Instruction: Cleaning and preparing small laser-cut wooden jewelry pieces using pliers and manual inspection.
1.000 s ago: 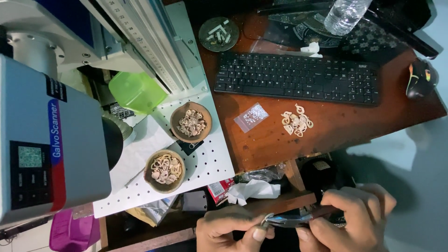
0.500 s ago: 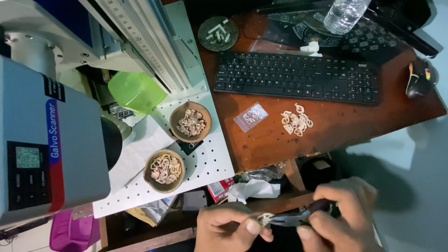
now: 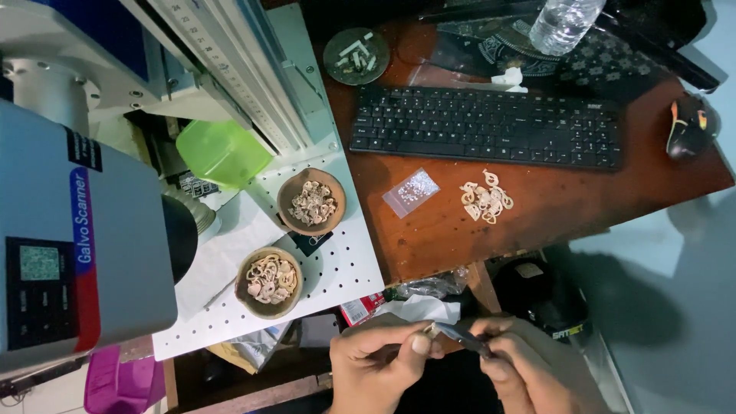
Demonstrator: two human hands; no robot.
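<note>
At the bottom of the head view my left hand (image 3: 379,364) pinches a small pale cut-out piece (image 3: 430,330) between thumb and forefinger. My right hand (image 3: 529,368) grips dark pliers (image 3: 464,336), whose metal jaws meet the piece. Both hands are held below the front edge of the wooden desk (image 3: 537,207). On the desk lies a loose pile of similar pale pieces (image 3: 486,198) next to a small clear bag (image 3: 412,192). Two brown bowls (image 3: 311,202) (image 3: 269,280) full of such pieces stand on the white perforated plate (image 3: 349,268).
A grey laser marking machine (image 3: 69,230) fills the left side, with a green plastic tub (image 3: 222,151) under its column. Farther back are a black keyboard (image 3: 483,126), a mouse (image 3: 690,126), an ashtray (image 3: 356,55) and a water bottle (image 3: 563,23). Crumpled tissue (image 3: 418,307) lies below the desk.
My right hand has moved left and drawn closer to the left hand. The pliers have turned from level to pointing up-left at the piece. The left hand stays about where it was.
</note>
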